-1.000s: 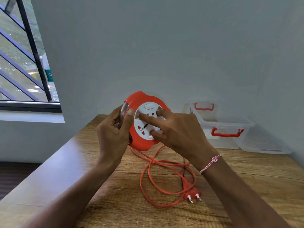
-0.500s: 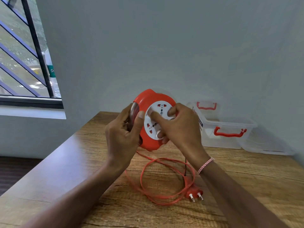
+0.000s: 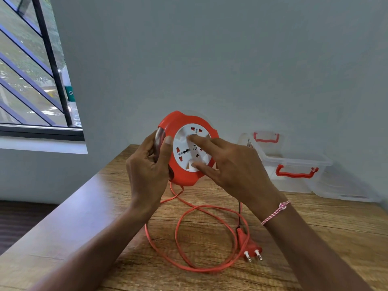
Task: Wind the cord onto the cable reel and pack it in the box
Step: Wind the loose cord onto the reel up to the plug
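Above the bench point(image 3: 84, 217), your left hand point(image 3: 147, 171) grips the cable reel point(image 3: 189, 120) steady so your right hand point(image 3: 235, 164), fingers point(image 3: 201, 140) straight, can turn its hub; cord point(image 3: 210, 270) lies slack beneath, box point(image 3: 294, 185) at the far-right edge.

Home room: wooden table point(image 3: 84, 217), barred window point(image 3: 31, 70), plain grey wall point(image 3: 210, 59).

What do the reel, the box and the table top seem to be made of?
The cable reel: glossy moulded plastic, orange rim, white socket face. The box: clear plastic, the wall shows through; red handles look plastic. The table: wood or wood-look laminate, matte, with visible grain; I cannot tell which.
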Demonstrator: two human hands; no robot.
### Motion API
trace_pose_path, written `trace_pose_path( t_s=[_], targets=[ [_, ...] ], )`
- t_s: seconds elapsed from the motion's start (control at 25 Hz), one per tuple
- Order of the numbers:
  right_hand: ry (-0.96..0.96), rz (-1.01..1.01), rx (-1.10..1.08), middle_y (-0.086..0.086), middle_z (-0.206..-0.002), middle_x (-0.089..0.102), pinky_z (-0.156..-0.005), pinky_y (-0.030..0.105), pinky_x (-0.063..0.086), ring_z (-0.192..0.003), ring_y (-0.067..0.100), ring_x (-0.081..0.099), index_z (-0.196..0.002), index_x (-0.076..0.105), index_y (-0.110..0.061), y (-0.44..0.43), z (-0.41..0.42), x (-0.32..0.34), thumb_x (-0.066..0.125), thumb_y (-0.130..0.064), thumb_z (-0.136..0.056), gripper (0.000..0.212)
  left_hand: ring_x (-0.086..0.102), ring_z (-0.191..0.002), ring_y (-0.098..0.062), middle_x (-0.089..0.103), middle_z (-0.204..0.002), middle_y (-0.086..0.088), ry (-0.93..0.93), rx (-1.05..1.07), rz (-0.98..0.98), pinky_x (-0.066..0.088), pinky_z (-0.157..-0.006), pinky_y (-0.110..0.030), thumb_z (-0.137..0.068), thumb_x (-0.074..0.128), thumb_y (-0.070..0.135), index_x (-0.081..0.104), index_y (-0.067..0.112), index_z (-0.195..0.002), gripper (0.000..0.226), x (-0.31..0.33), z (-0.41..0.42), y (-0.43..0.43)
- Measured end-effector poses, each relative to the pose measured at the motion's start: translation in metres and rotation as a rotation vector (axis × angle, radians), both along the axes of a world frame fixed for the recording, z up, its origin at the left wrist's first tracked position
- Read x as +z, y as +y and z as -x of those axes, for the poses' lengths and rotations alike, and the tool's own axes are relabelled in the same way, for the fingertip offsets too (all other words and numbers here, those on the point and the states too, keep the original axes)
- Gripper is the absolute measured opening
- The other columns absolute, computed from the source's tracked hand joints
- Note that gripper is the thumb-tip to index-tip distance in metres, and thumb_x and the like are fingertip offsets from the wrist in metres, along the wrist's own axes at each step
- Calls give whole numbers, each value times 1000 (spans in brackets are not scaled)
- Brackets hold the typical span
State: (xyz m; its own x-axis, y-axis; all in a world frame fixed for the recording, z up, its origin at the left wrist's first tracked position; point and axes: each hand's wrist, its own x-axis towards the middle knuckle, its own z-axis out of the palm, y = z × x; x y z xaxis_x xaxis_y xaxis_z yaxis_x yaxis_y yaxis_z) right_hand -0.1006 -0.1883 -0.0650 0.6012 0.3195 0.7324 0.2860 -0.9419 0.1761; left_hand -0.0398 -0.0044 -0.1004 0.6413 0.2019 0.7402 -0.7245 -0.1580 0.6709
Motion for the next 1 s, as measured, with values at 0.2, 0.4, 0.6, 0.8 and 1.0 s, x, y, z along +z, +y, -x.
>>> trace_pose_path(
  t_s=[0.2,0.4,0.6,0.8,1.0],
  targets=[
    [-158,109,-1,10,-115,78,-54,36,61,-73,28,78,-153,50,-28,3,-3,-5,72,-49,-93,68,78,-84,-5,74,-92,26,-34,-12,-33,67,-68,-31,-101,58,55,67,34,-127,34,-1,2,-1],
    [-161,49,6,6,-104,82,-57,32,59,-70,26,78,-143,62,-27,6,1,-6,74,-53,-90,60,75,-86,9,71,-99,27,-78,-2,-78,59,-67,-11,-99,58,51,67,27,-132,41,-3,3,-4],
    [-95,-180,-45,2,-92,81,-58,28,60,-69,21,76,-135,62,-26,11,1,-8,69,-69,-83,67,69,-72,-13,69,-74,9,-142,38,-112,56,-56,-29,-104,57,50,72,24,-124,36,-4,5,-5],
    [192,-878,19,2,-85,78,-45,22,56,-55,13,73,-112,57,-22,30,3,-5,72,-66,-81,56,69,-75,-14,72,-77,3,-207,74,-160,58,-57,-35,-103,51,62,63,35,-129,39,-6,7,-7],
    [541,-1643,330,14,-73,78,-43,25,41,-44,14,62,-101,66,-6,29,7,3,80,-45,-87,43,67,-70,-17,69,-71,-2,-187,88,-145,54,-54,-38,-102,52,64,69,31,-127,45,-6,7,-8]
  ],
)
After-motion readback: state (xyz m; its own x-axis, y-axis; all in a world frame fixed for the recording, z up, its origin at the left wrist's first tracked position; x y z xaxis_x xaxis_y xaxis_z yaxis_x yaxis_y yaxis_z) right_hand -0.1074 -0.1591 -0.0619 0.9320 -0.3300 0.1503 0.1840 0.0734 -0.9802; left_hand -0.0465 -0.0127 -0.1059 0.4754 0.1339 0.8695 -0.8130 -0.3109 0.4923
